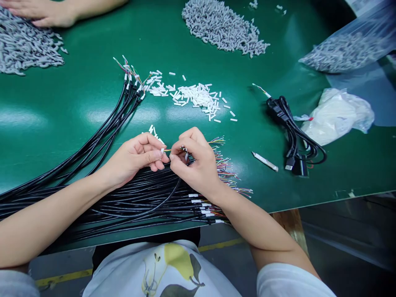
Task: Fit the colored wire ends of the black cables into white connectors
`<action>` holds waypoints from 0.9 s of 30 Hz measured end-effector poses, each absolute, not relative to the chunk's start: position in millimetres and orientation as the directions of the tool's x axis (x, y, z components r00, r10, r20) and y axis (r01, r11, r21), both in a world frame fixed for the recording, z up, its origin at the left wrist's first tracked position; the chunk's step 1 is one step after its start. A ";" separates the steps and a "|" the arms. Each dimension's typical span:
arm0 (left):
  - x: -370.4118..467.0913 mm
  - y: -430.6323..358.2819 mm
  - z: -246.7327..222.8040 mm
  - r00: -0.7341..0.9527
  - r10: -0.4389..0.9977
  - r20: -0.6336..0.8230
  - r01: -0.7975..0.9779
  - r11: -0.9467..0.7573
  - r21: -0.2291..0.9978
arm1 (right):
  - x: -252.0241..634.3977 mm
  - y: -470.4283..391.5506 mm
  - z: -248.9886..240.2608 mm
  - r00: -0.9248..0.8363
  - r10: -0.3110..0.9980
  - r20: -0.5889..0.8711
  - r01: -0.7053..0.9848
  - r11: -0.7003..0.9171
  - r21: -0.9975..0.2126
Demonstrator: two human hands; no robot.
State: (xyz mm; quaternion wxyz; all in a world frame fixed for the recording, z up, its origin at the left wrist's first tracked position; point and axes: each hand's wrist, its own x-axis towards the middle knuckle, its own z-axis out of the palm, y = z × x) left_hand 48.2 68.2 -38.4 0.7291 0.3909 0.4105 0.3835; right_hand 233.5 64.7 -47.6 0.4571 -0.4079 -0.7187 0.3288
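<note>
My left hand (136,159) pinches a small white sleeve (162,151) between thumb and forefinger. Close to its right, my right hand (196,161) is closed round the end of a black cable (173,190), whose thin coloured wires stick out toward my left fingertips. Below both hands lies a wide bundle of black cables (123,206), with bare coloured wire ends (227,173) at the right and white sleeves on several of them. A few loose white sleeves (154,133) lie just beyond my left hand.
Beyond my hands are a pile of white sleeves (198,97) and cables with sleeved ends (114,119). Grey parts (222,29) lie farther back. Another person's hand (52,12) touches a grey pile (27,45). At right are a cutter (265,161), coiled cable (289,123) and plastic bags (338,113).
</note>
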 end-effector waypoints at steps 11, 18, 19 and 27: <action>47.0 65.6 -43.1 0.376 0.905 -0.197 -0.230 0.297 0.927 | 235.1 65.6 -47.1 -0.242 0.895 0.375 0.289 0.436 -0.852; 47.1 65.2 -41.9 0.392 0.896 -0.209 -0.219 0.312 0.925 | 234.4 65.1 -46.4 -0.249 0.888 0.386 0.278 0.447 -0.850; 47.1 65.1 -41.5 0.388 0.899 -0.205 -0.206 0.301 0.931 | 234.4 65.1 -46.5 -0.252 0.890 0.380 0.277 0.443 -0.853; 46.6 65.7 -39.9 0.360 0.914 -0.189 -0.145 0.255 0.956 | 235.8 65.8 -45.1 -0.257 0.913 0.317 0.286 0.385 -0.877</action>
